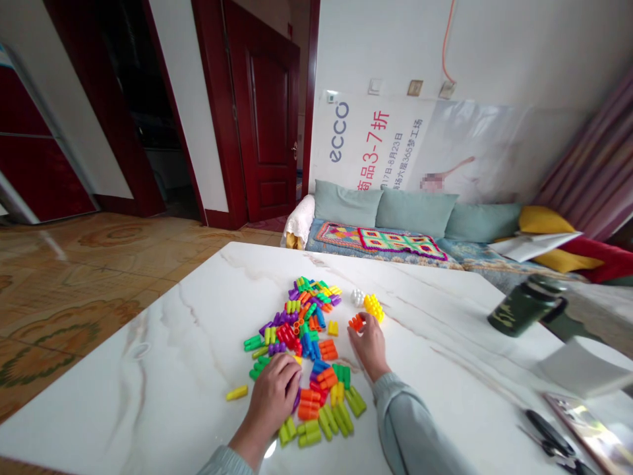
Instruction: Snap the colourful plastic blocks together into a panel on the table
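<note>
A pile of colourful plastic bullet-shaped building blocks spreads over the white marbled table. With thumb and fingertips my right hand pinches an orange block at the pile's right side. Just beyond it sit a yellow cluster of joined blocks and a white cluster. My left hand rests at the pile's left side, its fingers curled in; whatever lies under them is hidden. Close to its fingertips are a yellow piece and purple ones. A single yellow block lies apart, left of that hand.
On the right of the table stand a dark green mug and a white paper-like object. Black-handled scissors lie near a flat framed item. A sofa with cushions is behind the far edge.
</note>
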Demonstrator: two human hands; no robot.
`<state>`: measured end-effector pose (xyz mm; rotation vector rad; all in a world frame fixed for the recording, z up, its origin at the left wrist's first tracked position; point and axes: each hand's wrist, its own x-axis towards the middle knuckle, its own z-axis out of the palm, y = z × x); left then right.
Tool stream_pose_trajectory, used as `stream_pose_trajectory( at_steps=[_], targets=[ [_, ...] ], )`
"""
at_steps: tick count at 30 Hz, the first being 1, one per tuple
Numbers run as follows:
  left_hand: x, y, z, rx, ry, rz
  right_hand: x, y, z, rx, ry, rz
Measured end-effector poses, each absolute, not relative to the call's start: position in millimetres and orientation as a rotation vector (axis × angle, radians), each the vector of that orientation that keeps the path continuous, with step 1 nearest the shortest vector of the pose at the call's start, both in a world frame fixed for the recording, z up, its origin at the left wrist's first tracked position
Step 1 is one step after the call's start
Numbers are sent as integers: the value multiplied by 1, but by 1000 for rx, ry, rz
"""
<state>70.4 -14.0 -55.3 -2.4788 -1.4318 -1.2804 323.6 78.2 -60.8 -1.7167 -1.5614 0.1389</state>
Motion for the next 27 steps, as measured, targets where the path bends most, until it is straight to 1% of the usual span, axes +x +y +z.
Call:
stream_pose_trajectory(
  at_steps=[7,12,20,27],
  targets=[
    [70,-12,-57,-2514,-1448,-1248,320,107,-69,-1740,-1404,150],
    [69,-12,-58,-2516,-1457,-1241,321,100,-70,-1746,-1399,117],
    [70,-13,-57,-2506,-1471,-1256,312,62,-57,-1854,-1688,53],
    [70,-14,-56,-2509,-1463,-1237,307,73,-51,-2032,-1782,-7]
  ],
)
